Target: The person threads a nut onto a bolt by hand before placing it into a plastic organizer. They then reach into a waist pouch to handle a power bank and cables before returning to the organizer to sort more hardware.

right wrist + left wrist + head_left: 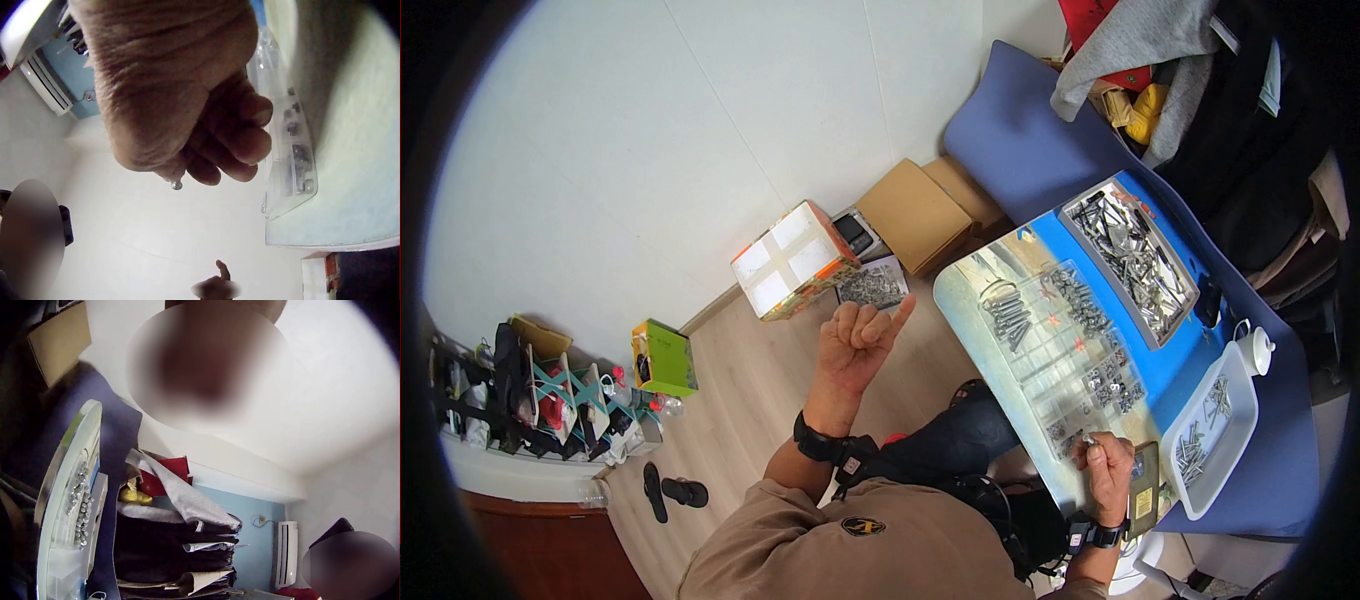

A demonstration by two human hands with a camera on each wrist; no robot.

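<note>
Screw (177,184) is the piece in hand: small, bright metal, with only its rounded end showing under the curled fingers (244,134) of the right hand (1105,468). That hand is clenched into a near fist, and thumb and forefinger seem to pinch the screw at their tips. How much of the shank lies inside the grip cannot be told.

Just ahead of the fingertips lies the near edge of a clear box (1040,372) with many compartments, several of them holding more screws and nuts. To the outer side of the knuckles sits a white tray (1215,470) with a few loose fasteners. Box and tray rest on a pale table (970,285).

The left hand (858,340) is raised in the air well apart from the table. Its fingers are loosely bent, one sticking up, and it grasps nothing.

Such a screw is likely very light, rigid and smooth, so it should slip or roll away easily, and if dropped it would be lost among the others. The best hold is probably across the shank just under the head, between the pads of thumb and forefinger, with light pressure. It will not bend or break, but squeezing hard could shoot it out of the pinch.
</note>
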